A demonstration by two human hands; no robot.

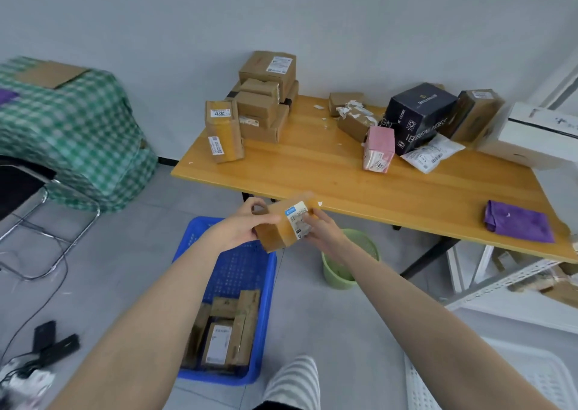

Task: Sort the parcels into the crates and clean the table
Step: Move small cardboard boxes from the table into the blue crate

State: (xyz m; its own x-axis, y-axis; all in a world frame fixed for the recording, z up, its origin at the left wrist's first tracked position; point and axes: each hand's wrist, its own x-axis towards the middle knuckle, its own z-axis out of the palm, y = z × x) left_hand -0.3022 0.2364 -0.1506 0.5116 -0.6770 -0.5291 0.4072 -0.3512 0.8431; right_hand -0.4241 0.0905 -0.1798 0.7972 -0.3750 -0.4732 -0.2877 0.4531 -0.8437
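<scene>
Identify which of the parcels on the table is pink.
The small pink box standing on the table, right of centre, just in front of the black box. The others there are brown cardboard, black, or a white mailer bag.

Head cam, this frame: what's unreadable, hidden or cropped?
- held parcel: label print too blurred to read in the head view; left hand and right hand cover its ends.
- blue crate: left forearm hides its left side.
- green bin: right forearm covers most of its inside.
- white crate: cut off by the bottom-right edge; contents unseen.
</scene>
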